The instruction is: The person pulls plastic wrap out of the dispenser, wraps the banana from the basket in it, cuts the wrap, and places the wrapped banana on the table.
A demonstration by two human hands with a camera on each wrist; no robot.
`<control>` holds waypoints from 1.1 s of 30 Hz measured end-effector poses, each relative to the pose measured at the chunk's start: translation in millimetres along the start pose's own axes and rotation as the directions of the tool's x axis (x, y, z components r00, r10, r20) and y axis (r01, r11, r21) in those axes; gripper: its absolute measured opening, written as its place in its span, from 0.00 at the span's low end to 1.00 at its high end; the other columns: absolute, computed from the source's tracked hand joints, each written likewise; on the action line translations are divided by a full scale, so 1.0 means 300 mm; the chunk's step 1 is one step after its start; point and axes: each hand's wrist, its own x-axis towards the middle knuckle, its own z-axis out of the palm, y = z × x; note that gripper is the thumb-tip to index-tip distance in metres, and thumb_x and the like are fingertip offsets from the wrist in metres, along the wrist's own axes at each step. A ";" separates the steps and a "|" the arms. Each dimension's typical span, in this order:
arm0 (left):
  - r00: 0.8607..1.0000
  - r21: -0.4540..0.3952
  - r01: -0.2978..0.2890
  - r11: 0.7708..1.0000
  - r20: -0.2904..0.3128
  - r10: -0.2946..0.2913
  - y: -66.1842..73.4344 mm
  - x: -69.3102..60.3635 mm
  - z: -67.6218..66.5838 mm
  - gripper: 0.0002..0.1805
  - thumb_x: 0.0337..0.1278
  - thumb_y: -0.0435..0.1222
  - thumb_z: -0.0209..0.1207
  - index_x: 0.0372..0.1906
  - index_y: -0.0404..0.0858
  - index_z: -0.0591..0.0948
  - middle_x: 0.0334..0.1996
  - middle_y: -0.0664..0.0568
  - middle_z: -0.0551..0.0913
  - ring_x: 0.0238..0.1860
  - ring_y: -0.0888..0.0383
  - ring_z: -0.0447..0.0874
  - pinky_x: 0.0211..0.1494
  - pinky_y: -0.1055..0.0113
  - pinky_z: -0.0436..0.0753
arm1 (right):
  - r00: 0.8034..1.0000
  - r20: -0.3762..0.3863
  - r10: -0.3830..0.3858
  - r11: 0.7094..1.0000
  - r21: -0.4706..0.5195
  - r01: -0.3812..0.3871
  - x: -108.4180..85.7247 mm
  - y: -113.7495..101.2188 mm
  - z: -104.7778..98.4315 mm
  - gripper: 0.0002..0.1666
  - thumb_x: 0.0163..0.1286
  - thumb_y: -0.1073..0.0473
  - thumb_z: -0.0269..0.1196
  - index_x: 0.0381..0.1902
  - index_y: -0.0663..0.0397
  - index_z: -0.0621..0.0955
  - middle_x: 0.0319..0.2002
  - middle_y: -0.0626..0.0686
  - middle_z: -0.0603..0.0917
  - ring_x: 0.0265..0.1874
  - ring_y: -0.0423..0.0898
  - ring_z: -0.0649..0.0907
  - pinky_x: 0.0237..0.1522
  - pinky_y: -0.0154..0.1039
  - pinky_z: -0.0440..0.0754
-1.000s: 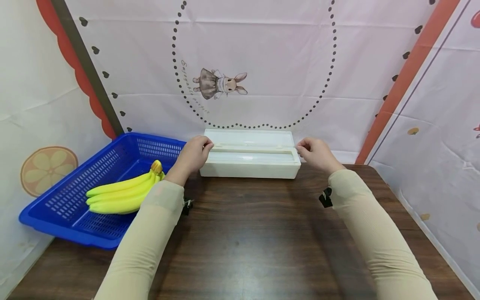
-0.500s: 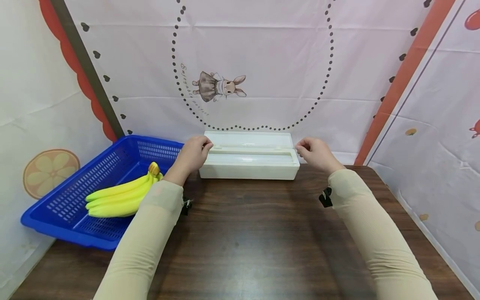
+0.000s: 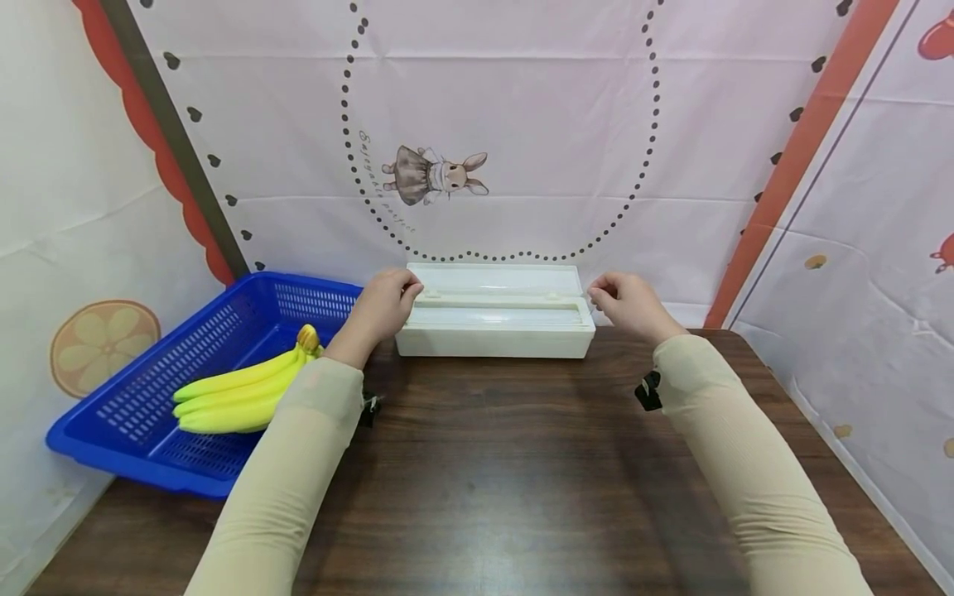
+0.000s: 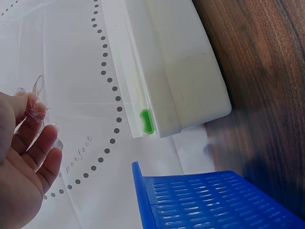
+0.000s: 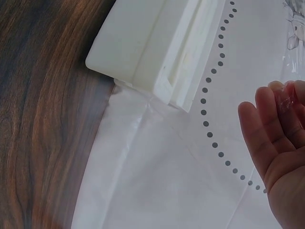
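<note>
Table (image 3: pixel 484 463): brown wood; printed cloth (image 3: pixel 537 108) behind;
Film (image 5: pixel 286 101): pinched by left hand (image 3: pixel 383 306) and right hand (image 3: pixel 628 305), over white box (image 3: pixel 495 343);
Hands: I read both slightly higher against box than a second ago; film likely drawn out further;
Edges: basket (image 3: pixel 142 472) with bananas (image 3: pixel 238 393) near left hand; wood runs on in front;

I'm seeing colourless film (image 4: pixel 39 85) and a plain white box (image 3: pixel 492 342), its tab (image 4: pixel 148 122) showing green. The basket (image 3: pixel 142 470) is gleaming deep blue, the bananas (image 3: pixel 242 397) yellow, the sleeves (image 3: pixel 286 463) cream. Streaky dark brown grain is covering the table (image 3: pixel 477 463); dark dots (image 4: pixel 118 98) and hearts (image 3: pixel 194 114) are patterning the pale pinkish cloth (image 3: pixel 514 116).
</note>
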 end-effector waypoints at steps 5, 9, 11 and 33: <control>1.000 0.000 -0.004 1.000 -0.003 0.004 0.000 0.001 -0.002 0.14 0.71 0.38 0.46 0.46 0.34 0.78 0.41 0.43 0.79 0.43 0.48 0.75 0.49 0.53 0.74 | 1.000 -0.011 -0.010 1.000 -0.005 0.010 0.000 -0.001 -0.001 0.16 0.74 0.56 0.50 0.45 0.63 0.77 0.35 0.59 0.81 0.30 0.47 0.76 0.30 0.38 0.74; 1.000 0.006 -0.007 1.000 -0.007 0.007 0.000 0.003 -0.003 0.14 0.71 0.38 0.46 0.46 0.34 0.78 0.41 0.43 0.79 0.43 0.48 0.75 0.50 0.53 0.73 | 1.000 -0.011 -0.005 1.000 -0.008 0.005 -0.003 -0.007 -0.005 0.17 0.74 0.55 0.50 0.46 0.63 0.77 0.36 0.60 0.81 0.30 0.47 0.76 0.31 0.37 0.73; 1.000 0.008 -0.008 1.000 -0.008 0.008 0.000 0.004 -0.003 0.14 0.71 0.38 0.46 0.45 0.34 0.78 0.41 0.43 0.79 0.44 0.47 0.75 0.51 0.53 0.73 | 1.000 -0.008 -0.002 1.000 -0.007 0.002 -0.005 -0.010 -0.008 0.17 0.74 0.55 0.50 0.46 0.64 0.77 0.36 0.60 0.81 0.31 0.47 0.76 0.31 0.38 0.73; 1.000 0.021 -0.016 1.000 -0.022 0.016 0.017 -0.001 -0.018 0.14 0.71 0.39 0.46 0.44 0.34 0.78 0.40 0.43 0.79 0.44 0.47 0.75 0.51 0.52 0.73 | 1.000 -0.016 -0.015 1.000 -0.004 0.015 -0.008 -0.014 -0.021 0.16 0.74 0.55 0.50 0.46 0.63 0.77 0.36 0.60 0.81 0.32 0.48 0.76 0.32 0.39 0.73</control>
